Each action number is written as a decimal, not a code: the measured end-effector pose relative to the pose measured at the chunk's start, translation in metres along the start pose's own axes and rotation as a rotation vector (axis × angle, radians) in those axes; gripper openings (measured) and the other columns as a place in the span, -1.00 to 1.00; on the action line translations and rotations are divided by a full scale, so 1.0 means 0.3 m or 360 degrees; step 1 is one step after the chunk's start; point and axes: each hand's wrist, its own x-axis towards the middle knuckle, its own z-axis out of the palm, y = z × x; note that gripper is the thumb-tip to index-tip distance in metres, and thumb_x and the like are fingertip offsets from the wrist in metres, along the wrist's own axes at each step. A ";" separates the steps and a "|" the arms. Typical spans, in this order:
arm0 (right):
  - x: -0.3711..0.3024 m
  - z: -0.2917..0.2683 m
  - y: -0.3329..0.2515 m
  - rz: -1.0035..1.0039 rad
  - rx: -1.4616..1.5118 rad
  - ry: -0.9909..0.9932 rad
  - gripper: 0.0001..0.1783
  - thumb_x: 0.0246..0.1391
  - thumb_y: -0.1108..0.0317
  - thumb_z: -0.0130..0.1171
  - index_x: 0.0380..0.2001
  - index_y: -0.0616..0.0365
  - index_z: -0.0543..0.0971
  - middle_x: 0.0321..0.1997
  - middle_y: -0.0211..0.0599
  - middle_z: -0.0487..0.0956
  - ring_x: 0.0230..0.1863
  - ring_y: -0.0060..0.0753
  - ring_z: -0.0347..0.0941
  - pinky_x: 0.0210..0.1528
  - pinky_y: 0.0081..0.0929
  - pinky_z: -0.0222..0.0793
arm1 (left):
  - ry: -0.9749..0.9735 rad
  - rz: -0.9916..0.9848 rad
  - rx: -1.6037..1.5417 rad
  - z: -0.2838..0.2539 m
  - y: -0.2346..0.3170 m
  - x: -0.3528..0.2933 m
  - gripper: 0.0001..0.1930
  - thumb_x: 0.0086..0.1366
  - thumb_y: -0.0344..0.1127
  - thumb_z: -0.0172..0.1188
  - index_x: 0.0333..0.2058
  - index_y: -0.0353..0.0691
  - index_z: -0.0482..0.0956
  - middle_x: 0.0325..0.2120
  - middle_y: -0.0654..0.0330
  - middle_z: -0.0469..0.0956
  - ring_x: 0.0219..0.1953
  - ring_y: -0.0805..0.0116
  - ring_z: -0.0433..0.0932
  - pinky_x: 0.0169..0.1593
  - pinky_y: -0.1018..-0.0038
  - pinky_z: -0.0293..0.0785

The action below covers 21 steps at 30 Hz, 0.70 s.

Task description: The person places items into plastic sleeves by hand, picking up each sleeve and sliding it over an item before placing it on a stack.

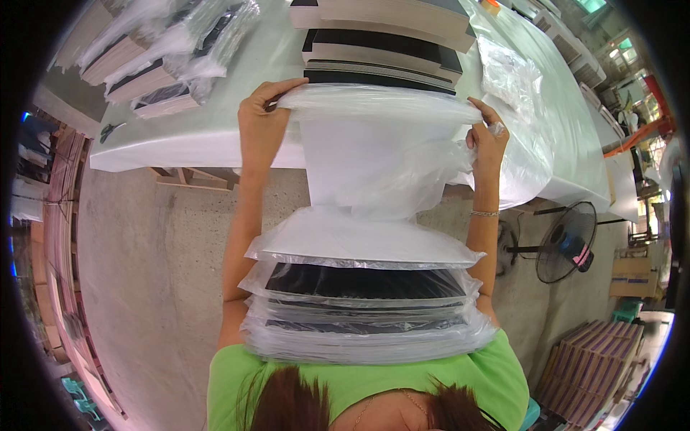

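My left hand [266,126] and my right hand [489,136] are raised at the table's near edge, one at each end of the mouth of a clear plastic bag [374,98]. The fingers of both hands are closed on the gathered plastic. Beneath the mouth hangs a white flat sheet [345,154], seen through or beside the crumpled film; I cannot tell whether it is fully inside. Just beyond my fingers stands a stack of black and white boards [381,49]. Close to my body lies a pile of bagged black and white boards [366,294].
More wrapped boards [147,75] lie at the table's far left, near a small dark tool [109,131]. Loose plastic film [509,75] covers part of the right side. A black fan [566,243] stands at the right, above stacked cartons [593,370].
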 end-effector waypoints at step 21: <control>-0.479 -0.134 0.182 0.1379 0.0544 -0.0251 -0.87 0.10 0.29 0.05 -0.44 0.10 0.43 -0.63 -0.53 0.35 -0.63 -0.73 0.22 -0.59 -0.74 0.16 | -0.0334 -0.1622 -0.1145 -0.093 -0.706 -0.636 -0.70 0.23 -0.17 0.00 -0.16 -0.22 0.48 -0.28 0.25 0.50 -0.18 0.39 0.43 0.01 0.43 0.23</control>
